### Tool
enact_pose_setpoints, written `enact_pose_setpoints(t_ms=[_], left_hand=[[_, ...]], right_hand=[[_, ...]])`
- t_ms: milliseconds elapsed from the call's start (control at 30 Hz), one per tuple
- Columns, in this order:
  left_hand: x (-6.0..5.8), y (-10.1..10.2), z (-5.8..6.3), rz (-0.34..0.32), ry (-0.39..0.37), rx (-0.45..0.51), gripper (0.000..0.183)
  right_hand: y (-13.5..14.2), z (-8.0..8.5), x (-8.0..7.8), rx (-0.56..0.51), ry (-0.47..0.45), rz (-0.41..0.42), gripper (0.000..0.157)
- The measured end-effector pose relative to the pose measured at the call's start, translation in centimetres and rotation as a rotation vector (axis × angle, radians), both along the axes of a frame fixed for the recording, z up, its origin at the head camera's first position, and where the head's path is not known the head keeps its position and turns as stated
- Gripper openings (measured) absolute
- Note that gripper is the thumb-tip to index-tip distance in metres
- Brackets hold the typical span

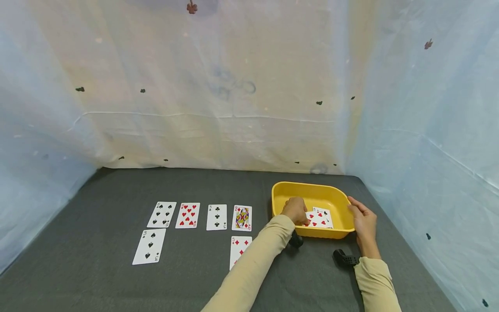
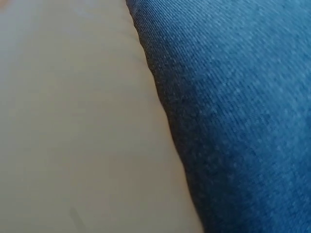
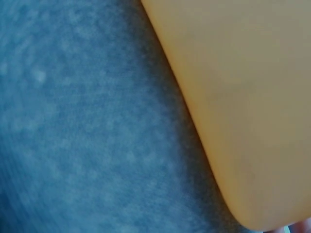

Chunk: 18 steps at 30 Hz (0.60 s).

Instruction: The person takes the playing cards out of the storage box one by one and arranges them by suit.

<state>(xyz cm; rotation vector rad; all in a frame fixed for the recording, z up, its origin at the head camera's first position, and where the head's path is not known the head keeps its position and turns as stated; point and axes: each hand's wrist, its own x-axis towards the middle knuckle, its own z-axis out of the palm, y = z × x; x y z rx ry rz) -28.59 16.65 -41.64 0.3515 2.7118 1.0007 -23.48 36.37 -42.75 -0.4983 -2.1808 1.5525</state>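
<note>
A yellow tray (image 1: 312, 190) stands on the dark grey table cloth (image 1: 97, 281) at the right. Inside it lie a few face-up playing cards (image 1: 322, 218). My left hand (image 1: 295, 210) reaches over the tray's left wall, its fingers curled down onto the left edge of the cards; the fingertips are hidden. My right hand (image 1: 363, 220) grips the tray's right rim. The right wrist view is a blurred close-up of the tray wall (image 3: 252, 107) against the cloth (image 3: 87, 136). The left wrist view shows only a blurred tan surface beside cloth (image 2: 243, 121).
Left of the tray, a row of face-up cards (image 1: 187, 215) ends in a court card (image 1: 241, 218). Below them lie a three of spades (image 1: 149, 246) and a five of diamonds (image 1: 239, 249). Pale sheeting (image 1: 234, 108) walls the table on three sides.
</note>
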Motion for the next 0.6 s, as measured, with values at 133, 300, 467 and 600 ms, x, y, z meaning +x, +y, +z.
enact_pose_setpoints(t_ms=[133,300,467,600], left_hand=[[0.07,-0.20,0.08,0.005,-0.026,0.083,0.025],[0.07,-0.28,0.13,-0.002,-0.037,0.152,0.021],[0.29,-0.47,0.63,-0.021,-0.052,0.198,0.019],[0.39,-0.64,0.91,0.006,-0.078,0.219,0.018]], right_hand=[[-0.02,0.05,0.04,0.005,-0.008,0.005,0.040],[0.06,-0.02,0.02,0.005,-0.011,0.006,0.039],[0.04,-0.02,0.08,-0.003,-0.003,0.012,0.039],[0.09,0.02,0.09,-0.006,0.005,0.014,0.039]])
